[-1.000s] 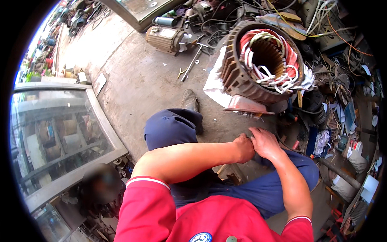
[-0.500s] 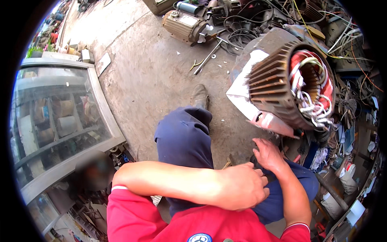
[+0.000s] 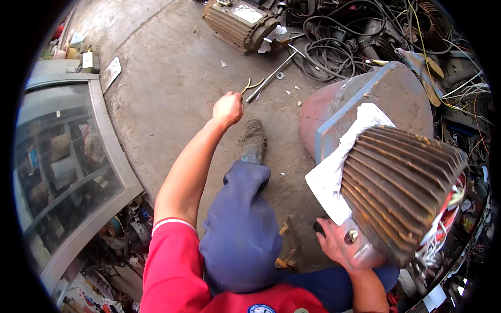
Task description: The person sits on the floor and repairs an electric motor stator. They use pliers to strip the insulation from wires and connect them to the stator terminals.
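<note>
My left hand (image 3: 228, 108) is stretched forward low over the floor, fingers curled closed. Its fingertips are at the near end of a thin yellow forked piece (image 3: 252, 85), beside a metal T-handle wrench (image 3: 271, 76). What lies inside the fingers is hidden. At lower right my right hand (image 3: 333, 244) has its fingers stretched out and apart, next to a small black thing (image 3: 318, 227) I cannot make out. That hand is close by the pinkish lower part of a brown finned motor housing (image 3: 399, 182). Red cloth and white cords (image 3: 436, 235) show at the housing's far-right end.
A white cloth (image 3: 334, 172) lies between the housing and a grey-and-red metal block (image 3: 386, 96). A second motor (image 3: 240, 25) and coiled black cable (image 3: 329, 57) are ahead. A glass-topped case (image 3: 73, 172) stands at left. My boot (image 3: 252, 140) is on the floor.
My left arm has swung from across my body forward to the floor by the yellow piece and wrench. My view has shifted; my right hand appears lower, close against the motor housing.
</note>
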`<action>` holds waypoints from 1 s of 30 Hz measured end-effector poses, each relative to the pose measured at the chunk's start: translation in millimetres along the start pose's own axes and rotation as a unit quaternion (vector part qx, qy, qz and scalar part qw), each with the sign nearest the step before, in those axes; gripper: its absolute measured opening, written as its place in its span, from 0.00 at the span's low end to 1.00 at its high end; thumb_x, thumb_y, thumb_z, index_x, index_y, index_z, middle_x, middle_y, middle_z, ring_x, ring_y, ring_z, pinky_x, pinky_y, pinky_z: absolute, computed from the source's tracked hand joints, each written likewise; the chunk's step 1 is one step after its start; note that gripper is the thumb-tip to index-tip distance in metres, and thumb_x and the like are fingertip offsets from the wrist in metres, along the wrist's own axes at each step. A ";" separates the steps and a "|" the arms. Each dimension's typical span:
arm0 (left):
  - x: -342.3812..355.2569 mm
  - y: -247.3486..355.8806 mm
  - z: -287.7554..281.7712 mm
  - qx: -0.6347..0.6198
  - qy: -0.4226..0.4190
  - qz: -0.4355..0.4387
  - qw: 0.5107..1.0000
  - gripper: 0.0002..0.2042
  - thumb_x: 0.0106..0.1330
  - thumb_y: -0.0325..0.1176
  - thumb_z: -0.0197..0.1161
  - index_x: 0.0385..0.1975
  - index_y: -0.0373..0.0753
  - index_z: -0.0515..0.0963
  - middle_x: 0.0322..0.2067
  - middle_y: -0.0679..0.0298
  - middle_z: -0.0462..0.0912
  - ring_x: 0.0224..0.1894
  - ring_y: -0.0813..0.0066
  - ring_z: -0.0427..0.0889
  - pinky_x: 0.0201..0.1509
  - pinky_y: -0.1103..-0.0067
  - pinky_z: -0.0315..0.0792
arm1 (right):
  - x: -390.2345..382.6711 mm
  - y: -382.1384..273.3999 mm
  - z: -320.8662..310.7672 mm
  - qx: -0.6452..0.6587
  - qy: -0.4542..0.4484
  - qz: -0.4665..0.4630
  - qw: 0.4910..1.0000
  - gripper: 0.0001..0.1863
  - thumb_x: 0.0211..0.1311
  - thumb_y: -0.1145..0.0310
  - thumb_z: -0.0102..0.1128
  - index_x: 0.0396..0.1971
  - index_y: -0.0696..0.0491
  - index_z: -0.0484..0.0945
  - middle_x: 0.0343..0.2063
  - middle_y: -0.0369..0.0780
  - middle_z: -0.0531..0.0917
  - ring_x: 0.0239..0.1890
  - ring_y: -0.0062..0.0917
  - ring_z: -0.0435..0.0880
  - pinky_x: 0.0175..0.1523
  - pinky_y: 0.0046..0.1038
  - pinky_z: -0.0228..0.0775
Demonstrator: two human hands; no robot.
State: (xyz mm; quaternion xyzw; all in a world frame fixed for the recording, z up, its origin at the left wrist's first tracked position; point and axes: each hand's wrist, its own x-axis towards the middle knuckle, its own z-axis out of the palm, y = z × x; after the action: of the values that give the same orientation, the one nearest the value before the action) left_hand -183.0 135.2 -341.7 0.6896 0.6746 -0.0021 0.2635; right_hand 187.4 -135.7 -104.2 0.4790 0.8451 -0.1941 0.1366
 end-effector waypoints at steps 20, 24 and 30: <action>81.2 -21.4 62.2 -0.022 0.029 -0.065 0.997 0.11 0.56 0.33 0.58 0.36 0.38 0.83 0.32 0.50 0.83 0.41 0.45 0.83 0.49 0.59 0.77 | 30.5 -2.5 -6.1 0.190 -0.132 0.133 0.964 0.25 0.60 0.64 0.65 0.58 0.49 0.76 0.56 0.53 0.77 0.62 0.54 0.73 0.66 0.49 0.63; 40.2 -14.7 26.8 -0.525 -0.102 -0.212 0.818 0.02 0.61 0.29 0.62 0.30 0.39 0.77 0.26 0.61 0.82 0.34 0.65 0.84 0.38 0.72 0.78 | 19.7 -5.2 -17.8 0.082 -0.103 0.082 0.988 0.24 0.59 0.61 0.66 0.56 0.48 0.77 0.51 0.47 0.81 0.53 0.47 0.81 0.62 0.47 0.68; -100.3 56.5 -112.4 -0.780 -0.151 -0.012 0.607 0.09 0.63 0.28 0.66 0.38 0.35 0.75 0.34 0.59 0.83 0.38 0.68 0.83 0.44 0.73 0.77 | -2.5 -8.5 5.0 0.180 0.030 0.046 0.982 0.23 0.60 0.66 0.65 0.55 0.54 0.76 0.47 0.45 0.82 0.49 0.44 0.82 0.57 0.44 0.71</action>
State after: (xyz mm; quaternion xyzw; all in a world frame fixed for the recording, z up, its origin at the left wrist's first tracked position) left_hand -179.0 85.9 -188.6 0.2049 0.3798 0.4179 0.7995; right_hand 181.5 -143.8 -105.9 0.5398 0.7771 -0.3222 0.0310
